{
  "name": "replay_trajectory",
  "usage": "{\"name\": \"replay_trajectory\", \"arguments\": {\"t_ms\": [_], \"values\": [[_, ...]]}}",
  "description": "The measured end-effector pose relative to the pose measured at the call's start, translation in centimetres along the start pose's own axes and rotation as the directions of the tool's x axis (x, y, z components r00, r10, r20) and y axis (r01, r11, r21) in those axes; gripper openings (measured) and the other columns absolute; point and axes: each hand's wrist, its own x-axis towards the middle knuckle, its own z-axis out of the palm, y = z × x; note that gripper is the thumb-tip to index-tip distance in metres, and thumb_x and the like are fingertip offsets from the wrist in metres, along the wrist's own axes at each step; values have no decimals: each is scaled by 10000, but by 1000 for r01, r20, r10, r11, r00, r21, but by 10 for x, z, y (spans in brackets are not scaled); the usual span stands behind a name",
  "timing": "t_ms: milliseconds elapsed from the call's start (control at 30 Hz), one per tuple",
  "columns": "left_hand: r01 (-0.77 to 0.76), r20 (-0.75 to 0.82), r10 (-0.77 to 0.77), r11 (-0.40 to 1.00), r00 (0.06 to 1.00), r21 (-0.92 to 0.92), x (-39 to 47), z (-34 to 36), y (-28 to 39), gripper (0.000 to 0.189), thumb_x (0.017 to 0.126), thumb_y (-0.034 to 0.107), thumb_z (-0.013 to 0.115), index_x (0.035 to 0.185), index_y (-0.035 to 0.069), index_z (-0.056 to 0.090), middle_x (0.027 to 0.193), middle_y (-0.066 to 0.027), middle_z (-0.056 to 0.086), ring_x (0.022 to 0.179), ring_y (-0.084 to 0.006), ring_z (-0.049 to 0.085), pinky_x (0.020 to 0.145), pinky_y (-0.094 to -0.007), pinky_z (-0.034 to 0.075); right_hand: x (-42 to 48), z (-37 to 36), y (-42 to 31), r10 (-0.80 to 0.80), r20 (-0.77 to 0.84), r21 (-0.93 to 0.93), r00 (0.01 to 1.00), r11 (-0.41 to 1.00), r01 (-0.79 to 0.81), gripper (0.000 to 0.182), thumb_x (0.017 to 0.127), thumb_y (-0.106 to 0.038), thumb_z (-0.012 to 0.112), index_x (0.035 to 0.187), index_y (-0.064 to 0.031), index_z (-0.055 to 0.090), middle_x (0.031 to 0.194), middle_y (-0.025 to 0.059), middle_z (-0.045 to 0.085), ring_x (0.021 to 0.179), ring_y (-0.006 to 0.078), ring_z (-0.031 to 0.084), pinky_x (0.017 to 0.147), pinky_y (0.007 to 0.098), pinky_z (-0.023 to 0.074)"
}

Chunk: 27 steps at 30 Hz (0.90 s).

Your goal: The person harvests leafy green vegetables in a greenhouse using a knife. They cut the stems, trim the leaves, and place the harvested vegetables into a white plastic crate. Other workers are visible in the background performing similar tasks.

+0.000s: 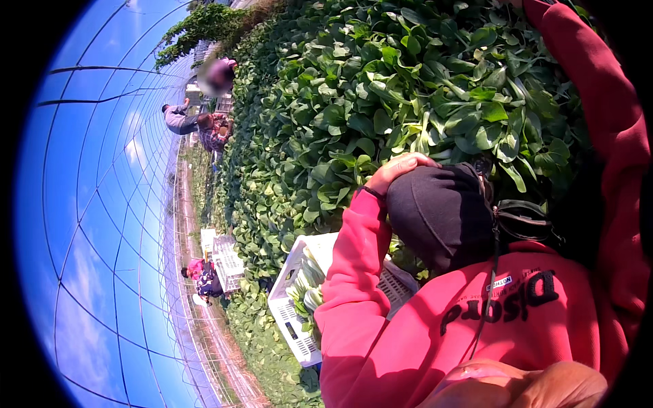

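Observation:
My left hand (403, 167) rests on the bent knee of my dark trousers (433, 214), empty as far as it shows. My right arm, in a red sleeve, stretches to the top right; only a sliver of my right hand (511, 2) shows at the upper edge, over leafy greens. Dense pak choi-like plants (357, 102) grow in front of me. Some near the right arm lean or lie with pale stalks exposed. Beside my left forearm, a white plastic crate (293, 319) holds leafy greens with pale stalks (308, 280).
A small dark zippered pouch (525, 219) hangs near my knee. Three people (181, 120) are at the upper left among crates; another person (206, 278) is farther down beside white crates (228, 262). A bare path (224, 347) runs past the bed, under a framework of thin hoops (97, 191).

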Motion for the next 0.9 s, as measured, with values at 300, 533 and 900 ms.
{"name": "replay_trajectory", "arguments": {"t_ms": [300,533,900], "values": [[284,-230,-222,915,947,287,281,-89,74,329,904,326,553,1130,87,571,1001,-53,660,829,-107,627,736,-239,468,48,-105,197,430,-223,-44,875,892,-449,309,848,-363,602,909,-72,518,636,35,562,381,47,411,327,205,337],[295,31,-318,908,947,298,385,-77,6,331,899,263,576,1170,76,540,1068,-61,628,897,-122,614,775,-250,465,82,-117,281,576,-233,-254,784,742,-620,284,850,-313,590,851,-42,505,578,55,540,359,94,433,306,246,351],[738,239,-726,673,645,52,245,-91,-74,308,921,169,520,1187,14,508,1202,-86,542,1092,-173,528,943,-311,412,114,-113,340,364,-188,-558,912,724,-404,395,815,-357,590,940,17,566,834,205,628,820,353,606,719,429,459]]}}
